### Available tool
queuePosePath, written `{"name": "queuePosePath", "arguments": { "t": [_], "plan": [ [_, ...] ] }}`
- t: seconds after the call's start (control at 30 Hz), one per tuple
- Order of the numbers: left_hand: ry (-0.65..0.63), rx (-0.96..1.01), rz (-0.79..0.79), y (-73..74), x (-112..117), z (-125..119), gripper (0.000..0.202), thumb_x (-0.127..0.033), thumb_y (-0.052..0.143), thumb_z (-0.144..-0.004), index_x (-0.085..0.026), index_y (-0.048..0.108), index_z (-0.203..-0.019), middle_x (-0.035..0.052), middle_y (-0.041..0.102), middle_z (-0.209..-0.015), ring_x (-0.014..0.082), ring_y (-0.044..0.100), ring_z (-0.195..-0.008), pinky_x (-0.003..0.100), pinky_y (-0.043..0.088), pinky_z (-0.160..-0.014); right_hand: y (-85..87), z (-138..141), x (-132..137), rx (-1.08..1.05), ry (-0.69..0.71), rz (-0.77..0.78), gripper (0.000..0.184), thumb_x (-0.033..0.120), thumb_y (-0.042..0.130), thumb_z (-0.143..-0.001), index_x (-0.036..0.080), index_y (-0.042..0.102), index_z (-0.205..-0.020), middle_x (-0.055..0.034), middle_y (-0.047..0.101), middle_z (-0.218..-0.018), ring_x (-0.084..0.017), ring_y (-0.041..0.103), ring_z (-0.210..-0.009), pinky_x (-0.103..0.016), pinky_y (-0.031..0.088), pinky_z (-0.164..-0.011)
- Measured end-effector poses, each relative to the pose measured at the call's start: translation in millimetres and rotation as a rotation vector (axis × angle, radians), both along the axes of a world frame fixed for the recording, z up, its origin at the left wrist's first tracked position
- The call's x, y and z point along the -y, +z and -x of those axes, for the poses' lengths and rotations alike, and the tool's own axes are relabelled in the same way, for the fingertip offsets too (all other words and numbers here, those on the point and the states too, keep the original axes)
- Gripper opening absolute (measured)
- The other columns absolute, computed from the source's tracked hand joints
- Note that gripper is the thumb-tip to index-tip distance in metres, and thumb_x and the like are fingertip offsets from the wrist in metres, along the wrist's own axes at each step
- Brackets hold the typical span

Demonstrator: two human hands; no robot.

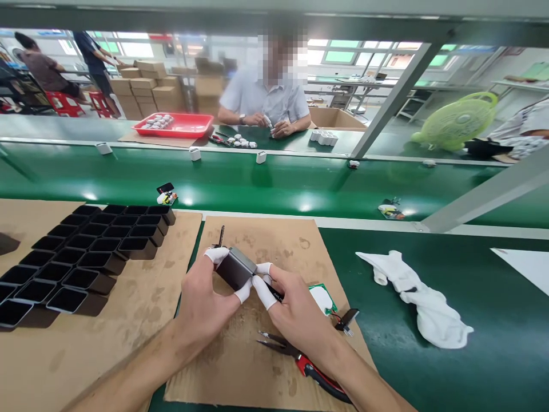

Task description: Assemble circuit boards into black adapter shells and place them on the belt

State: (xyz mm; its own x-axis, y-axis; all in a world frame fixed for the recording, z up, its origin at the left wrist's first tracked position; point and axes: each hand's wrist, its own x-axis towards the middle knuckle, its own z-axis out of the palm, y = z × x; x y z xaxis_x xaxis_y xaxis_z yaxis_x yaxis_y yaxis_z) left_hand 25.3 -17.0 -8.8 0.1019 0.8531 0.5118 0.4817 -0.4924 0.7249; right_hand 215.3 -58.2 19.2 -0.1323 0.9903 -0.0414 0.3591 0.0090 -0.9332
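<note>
Above the cardboard sheet [240,366], my left hand [203,300] grips a dark grey box-shaped casing [235,269] between thumb and fingers. White finger cots cover the fingertips of both hands. My right hand [295,300] pinches a small black piece with pale lettering [275,292], its fingertips at the casing's right end. Whether that piece touches the casing is hidden by the fingers. A thin dark strip [222,236] sticks up behind my left fingertips. Beneath my right wrist lie red-and-black pliers [305,364], and beside that hand a green circuit board with a white pad [322,298].
Rows of open black casings [103,262] stand on cardboard at left. White crumpled cloth [433,309] lies at right. Beyond runs a green conveyor belt [223,191] with small parts on it. Across it, a co-worker [266,103] handles small white parts near a red tray [193,127].
</note>
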Motion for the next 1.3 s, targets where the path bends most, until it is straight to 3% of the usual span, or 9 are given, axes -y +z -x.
{"name": "queuePosePath", "arguments": {
  "t": [0.27,0.5,0.7,0.87,1.07,1.17,1.3],
  "plan": [
    [0.036,-0.016,-0.039,-1.1,-0.4,2.3,0.042,-0.029,0.087,-0.085,-0.023,0.068,-0.122,0.0032,0.080,-0.107,0.0243,0.079,-0.094,0.037,0.065,-0.087,1.3,3.3,1.4,-0.032,-0.007,-0.060,0.021,0.035,0.062,-0.111,0.021,0.077,-0.105,0.0020,0.064,-0.077,-0.019,0.057,-0.078,-0.030,0.051,-0.079],
    [0.019,-0.010,-0.065,1.5,1.8,5.4,0.040,-0.026,0.085,-0.086,-0.024,0.069,-0.123,0.0007,0.079,-0.104,0.0199,0.077,-0.087,0.033,0.063,-0.081,5.0,5.8,2.9,-0.043,-0.005,-0.070,0.021,0.034,0.062,-0.112,0.021,0.076,-0.104,0.0015,0.068,-0.081,-0.018,0.059,-0.079,-0.029,0.048,-0.075],
    [0.014,0.052,0.036,1.2,0.5,4.9,0.044,-0.031,0.088,-0.085,-0.023,0.070,-0.124,0.0039,0.081,-0.110,0.0248,0.079,-0.098,0.041,0.065,-0.091,3.6,6.5,2.2,-0.008,-0.006,-0.108,0.023,0.030,0.054,-0.114,0.021,0.072,-0.102,0.0019,0.066,-0.084,-0.017,0.056,-0.078,-0.030,0.042,-0.072],
    [0.002,0.089,0.142,-0.8,-3.2,2.1,0.060,-0.035,0.090,-0.082,-0.023,0.067,-0.136,0.0072,0.082,-0.116,0.0287,0.081,-0.103,0.047,0.067,-0.096,2.5,5.0,1.9,0.079,-0.038,-0.154,0.024,0.029,0.052,-0.113,0.022,0.069,-0.098,0.0033,0.063,-0.081,-0.015,0.047,-0.071,-0.030,0.036,-0.066],
    [0.012,0.013,0.141,0.7,-2.0,2.2,0.058,-0.037,0.086,-0.086,-0.025,0.070,-0.141,0.0067,0.082,-0.115,0.0307,0.080,-0.104,0.050,0.066,-0.097,2.9,6.5,3.0,0.130,-0.056,-0.168,0.021,0.024,0.053,-0.110,0.023,0.071,-0.099,0.0022,0.072,-0.084,-0.015,0.056,-0.072,-0.030,0.040,-0.067],
    [-0.013,0.066,0.252,1.9,-6.8,3.1,0.058,-0.037,0.088,-0.083,-0.025,0.072,-0.137,0.0057,0.082,-0.112,0.0293,0.080,-0.102,0.048,0.066,-0.097,7.5,3.9,2.5,0.180,-0.067,-0.144,0.019,0.021,0.057,-0.106,0.023,0.075,-0.102,0.0008,0.078,-0.088,-0.016,0.062,-0.073,-0.030,0.042,-0.068],
    [-0.124,0.290,0.551,3.2,-20.6,8.0,0.060,-0.045,0.099,-0.072,-0.021,0.074,-0.121,0.0065,0.084,-0.104,0.0268,0.082,-0.094,0.041,0.069,-0.089,17.2,-7.8,1.4,0.228,-0.078,-0.154,0.017,0.021,0.062,-0.103,0.024,0.075,-0.092,0.0020,0.077,-0.082,-0.016,0.061,-0.069,-0.031,0.041,-0.066]
  ]
}}
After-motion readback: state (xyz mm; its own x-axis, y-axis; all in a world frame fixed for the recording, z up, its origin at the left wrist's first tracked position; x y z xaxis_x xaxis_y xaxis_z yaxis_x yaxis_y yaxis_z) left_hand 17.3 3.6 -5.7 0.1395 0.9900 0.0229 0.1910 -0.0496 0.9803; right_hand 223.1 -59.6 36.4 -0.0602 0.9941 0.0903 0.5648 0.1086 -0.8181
